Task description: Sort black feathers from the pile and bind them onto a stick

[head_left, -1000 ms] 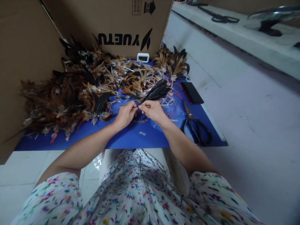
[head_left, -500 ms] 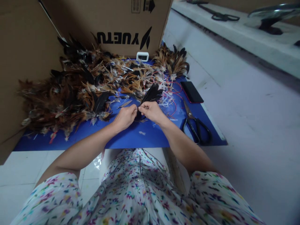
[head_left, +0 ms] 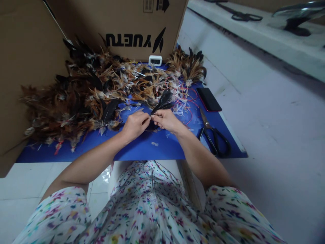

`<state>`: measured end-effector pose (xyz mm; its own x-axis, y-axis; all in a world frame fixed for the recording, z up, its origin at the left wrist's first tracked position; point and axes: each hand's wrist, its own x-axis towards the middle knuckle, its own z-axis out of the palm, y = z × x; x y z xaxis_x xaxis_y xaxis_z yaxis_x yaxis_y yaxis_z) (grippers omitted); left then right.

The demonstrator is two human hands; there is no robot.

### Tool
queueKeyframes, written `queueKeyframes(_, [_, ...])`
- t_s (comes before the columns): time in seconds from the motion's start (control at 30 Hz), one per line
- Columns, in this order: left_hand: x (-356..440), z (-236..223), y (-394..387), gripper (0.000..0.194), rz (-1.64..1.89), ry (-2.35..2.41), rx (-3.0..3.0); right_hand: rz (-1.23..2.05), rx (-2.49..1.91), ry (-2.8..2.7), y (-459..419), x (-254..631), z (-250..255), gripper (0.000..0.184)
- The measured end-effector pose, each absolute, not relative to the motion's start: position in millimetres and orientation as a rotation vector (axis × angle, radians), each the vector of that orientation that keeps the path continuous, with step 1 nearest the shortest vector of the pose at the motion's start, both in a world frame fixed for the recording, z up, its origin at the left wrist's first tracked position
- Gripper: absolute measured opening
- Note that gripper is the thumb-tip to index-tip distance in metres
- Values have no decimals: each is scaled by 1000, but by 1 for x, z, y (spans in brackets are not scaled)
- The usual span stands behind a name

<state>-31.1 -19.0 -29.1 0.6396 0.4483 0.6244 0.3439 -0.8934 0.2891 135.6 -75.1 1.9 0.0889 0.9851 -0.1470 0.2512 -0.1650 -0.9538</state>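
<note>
A small bunch of black feathers (head_left: 164,99) fans up and to the right from between my two hands. My left hand (head_left: 137,122) is closed, its fingertips pinching at the bunch's lower end. Close against it, my right hand (head_left: 166,120) is also closed in a pinch at that same end. Whether a thread runs between the fingertips is too small to make out. White ribbon strips (head_left: 180,105) and thin red cord (head_left: 191,93) lie just beyond my right hand.
Brown and black feather bunches (head_left: 76,98) cover the left and back of the blue table (head_left: 152,152). At right lie black-handled scissors (head_left: 215,140) and a phone (head_left: 209,99). A small white digital display (head_left: 155,61) stands before the cardboard box (head_left: 132,20). Another feather bunch (head_left: 189,66) sits back right.
My fingers have shifted slightly at the base of the black feathers, with the right hand curling in more. The whole view has moved a little; the other things stay in place.
</note>
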Motion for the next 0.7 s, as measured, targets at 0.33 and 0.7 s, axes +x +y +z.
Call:
queueKeyframes(0.33, [-31, -29, -14, 15, 1250, 444, 2769, 1203, -1548, -1242, -76, 137, 4, 32])
queueKeyframes(0.7, [-30, -25, -15, 18, 1051, 312, 2598, 1342, -1486, -1216, -79, 140, 11, 27])
